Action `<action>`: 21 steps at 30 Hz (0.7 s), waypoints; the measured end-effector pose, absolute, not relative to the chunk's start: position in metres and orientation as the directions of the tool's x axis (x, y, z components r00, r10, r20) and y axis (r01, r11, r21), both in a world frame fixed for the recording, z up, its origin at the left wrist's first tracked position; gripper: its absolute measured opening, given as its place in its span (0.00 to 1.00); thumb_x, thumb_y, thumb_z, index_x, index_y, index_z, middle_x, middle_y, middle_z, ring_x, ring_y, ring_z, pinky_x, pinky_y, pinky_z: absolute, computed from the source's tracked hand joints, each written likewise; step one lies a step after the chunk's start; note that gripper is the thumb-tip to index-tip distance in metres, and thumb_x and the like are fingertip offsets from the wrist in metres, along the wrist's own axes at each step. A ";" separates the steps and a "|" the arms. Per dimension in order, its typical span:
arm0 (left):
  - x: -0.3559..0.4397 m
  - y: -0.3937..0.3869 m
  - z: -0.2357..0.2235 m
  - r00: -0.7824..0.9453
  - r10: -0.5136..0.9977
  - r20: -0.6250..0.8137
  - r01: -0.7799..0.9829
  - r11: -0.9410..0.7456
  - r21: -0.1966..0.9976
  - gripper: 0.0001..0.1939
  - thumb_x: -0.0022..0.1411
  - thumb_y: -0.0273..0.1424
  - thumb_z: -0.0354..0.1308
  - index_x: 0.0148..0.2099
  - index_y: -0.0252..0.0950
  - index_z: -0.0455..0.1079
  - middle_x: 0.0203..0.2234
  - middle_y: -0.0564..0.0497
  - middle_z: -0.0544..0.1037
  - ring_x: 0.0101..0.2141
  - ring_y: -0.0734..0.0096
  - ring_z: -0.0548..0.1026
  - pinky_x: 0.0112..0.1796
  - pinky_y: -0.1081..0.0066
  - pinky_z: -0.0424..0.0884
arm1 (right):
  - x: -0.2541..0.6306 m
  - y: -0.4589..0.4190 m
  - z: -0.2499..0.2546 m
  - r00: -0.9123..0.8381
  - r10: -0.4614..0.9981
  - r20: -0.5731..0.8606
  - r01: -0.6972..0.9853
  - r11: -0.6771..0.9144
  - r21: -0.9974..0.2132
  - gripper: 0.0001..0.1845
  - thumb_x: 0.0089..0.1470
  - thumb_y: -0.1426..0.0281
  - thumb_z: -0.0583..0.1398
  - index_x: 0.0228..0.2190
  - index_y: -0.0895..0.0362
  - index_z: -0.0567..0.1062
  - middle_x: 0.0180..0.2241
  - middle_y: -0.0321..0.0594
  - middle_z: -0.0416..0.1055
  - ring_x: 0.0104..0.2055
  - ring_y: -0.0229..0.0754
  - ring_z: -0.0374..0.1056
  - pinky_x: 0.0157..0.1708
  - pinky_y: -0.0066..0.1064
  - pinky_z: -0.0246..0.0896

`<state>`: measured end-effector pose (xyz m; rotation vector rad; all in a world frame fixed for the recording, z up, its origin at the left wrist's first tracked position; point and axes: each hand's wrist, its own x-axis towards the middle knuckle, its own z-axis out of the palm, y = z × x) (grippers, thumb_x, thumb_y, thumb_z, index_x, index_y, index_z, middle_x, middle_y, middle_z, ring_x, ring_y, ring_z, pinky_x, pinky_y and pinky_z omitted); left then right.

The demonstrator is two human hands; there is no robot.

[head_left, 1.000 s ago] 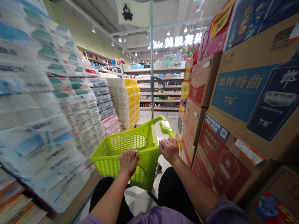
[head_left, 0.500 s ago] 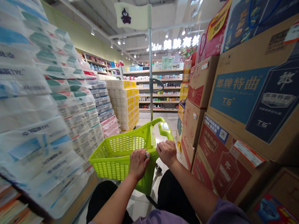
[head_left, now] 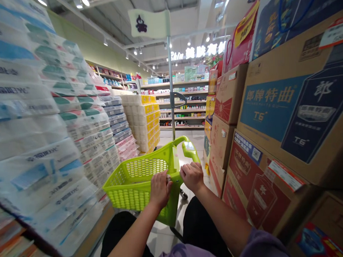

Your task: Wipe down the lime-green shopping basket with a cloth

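Far L: tall stack of plastic-wrapped tissue packs [head_left: 30,157], blue/white print; beside it, green-leaf-print packs [head_left: 70,83]. Next, block of yellow/white roll packs [head_left: 139,120], farther up aisle. Centre: lime-green shopping cart [head_left: 143,192], perforated basket walls, directly in front of person, betw. tissue stacks and cartons. Key relation: basket lies fwd and L of both hands; L hand nearer its body. Long axis approx. crosswise to aisle, a bit oblique; basket points L, handle [head_left: 194,154] end at R (judged). L hand [head_left: 160,187]: fingers curled over near rim, grip narrow; small pale item [head_left: 168,178] by fingers, ID unclear. Pole [head_left: 170,75] w/ bear-print flag [head_left: 155,25] rises beyond hands, approx. upright. R hand [head_left: 192,175]: closed on near end of handle/rim corner, just beside L hand, apart from it. Far R: stacked "T6" cartons [head_left: 268,101], w/ price tags; nearer R arm.
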<state>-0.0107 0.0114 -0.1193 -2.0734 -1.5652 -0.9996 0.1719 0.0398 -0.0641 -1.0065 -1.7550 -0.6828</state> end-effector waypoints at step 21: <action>-0.020 0.012 -0.108 0.073 0.720 0.690 0.936 -0.288 0.202 0.19 0.68 0.36 0.40 0.56 0.35 0.61 0.45 0.44 0.74 0.46 0.62 0.71 0.48 0.61 0.65 | 0.172 0.038 -0.066 -0.197 0.336 0.921 0.864 0.503 0.002 0.16 0.55 0.71 0.57 0.17 0.55 0.65 0.17 0.33 0.64 0.27 0.37 0.57 0.37 0.34 0.45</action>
